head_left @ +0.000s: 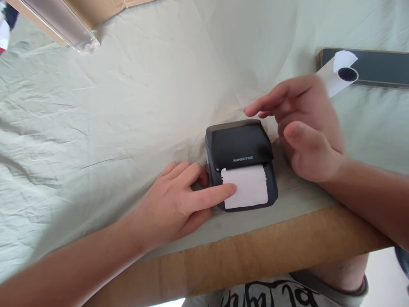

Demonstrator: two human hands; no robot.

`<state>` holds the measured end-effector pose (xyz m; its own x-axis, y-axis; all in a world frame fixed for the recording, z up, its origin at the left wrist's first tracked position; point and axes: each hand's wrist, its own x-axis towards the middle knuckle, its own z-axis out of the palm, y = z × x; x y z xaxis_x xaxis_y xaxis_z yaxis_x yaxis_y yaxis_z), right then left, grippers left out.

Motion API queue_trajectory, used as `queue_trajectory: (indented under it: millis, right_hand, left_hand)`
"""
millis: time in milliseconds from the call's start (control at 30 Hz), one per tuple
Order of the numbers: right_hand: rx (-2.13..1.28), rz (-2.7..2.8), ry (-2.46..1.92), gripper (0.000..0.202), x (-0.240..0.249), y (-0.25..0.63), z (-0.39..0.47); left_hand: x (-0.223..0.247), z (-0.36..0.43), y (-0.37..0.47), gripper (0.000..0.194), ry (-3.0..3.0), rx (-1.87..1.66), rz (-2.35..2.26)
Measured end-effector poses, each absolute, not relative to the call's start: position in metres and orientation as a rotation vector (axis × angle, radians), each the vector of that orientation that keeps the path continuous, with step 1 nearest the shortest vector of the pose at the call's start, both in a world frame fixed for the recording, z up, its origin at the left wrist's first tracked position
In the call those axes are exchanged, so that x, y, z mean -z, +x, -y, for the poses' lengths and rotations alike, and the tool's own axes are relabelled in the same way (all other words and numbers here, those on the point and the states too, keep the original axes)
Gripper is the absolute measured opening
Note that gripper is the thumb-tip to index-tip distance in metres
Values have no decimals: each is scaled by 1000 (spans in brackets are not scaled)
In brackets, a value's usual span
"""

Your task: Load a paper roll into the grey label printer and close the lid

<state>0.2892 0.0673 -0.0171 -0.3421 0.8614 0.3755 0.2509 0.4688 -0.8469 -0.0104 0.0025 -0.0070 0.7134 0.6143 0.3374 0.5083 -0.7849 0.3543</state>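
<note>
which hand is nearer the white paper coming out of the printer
Left. The left hand has its fingertip on the white paper at the printer front; the right hand hovers off to its right, apart.

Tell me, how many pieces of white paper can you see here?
2. One white label sticks out of the small printer, under the left hand. A second strip is behind the right hand. More may be hidden inside the printer.

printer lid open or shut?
Shut. The label printer has its dark lid down flat, with white label paper feeding out of the front slot. The left hand rests a fingertip on that paper.
</note>
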Motion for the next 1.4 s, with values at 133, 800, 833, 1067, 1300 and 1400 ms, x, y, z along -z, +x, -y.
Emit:
queue_trajectory:
  millis: [133, 800, 833, 1067, 1300, 1400]
  right_hand:
    - [-994, 2070, -898, 28, 6, 291, -65]
    - [-577, 2137, -931, 31, 10, 291, -63]
    - [-518, 2126, -933, 27, 10, 291, -63]
    - [-792, 2108, -1079, 26, 9, 294, -66]
    - [-878, 2129, -1109, 26, 10, 295, -67]
    - [-867, 2126, -1092, 30, 10, 296, -70]
  left_hand:
    - [4, -5, -11, 46, 2702, -626, -875]
    - [9, 3, -10, 79, 2642, -627, -1103]
    - [8, 5, -10, 82, 2667, -639, -1100]
    - [3, 22, -10, 95, 2771, -620, -1079]
    - [0, 27, -4, 102, 2671, -692, -1045]
    - [-6, 25, -4, 101, 2563, -645, -1104]
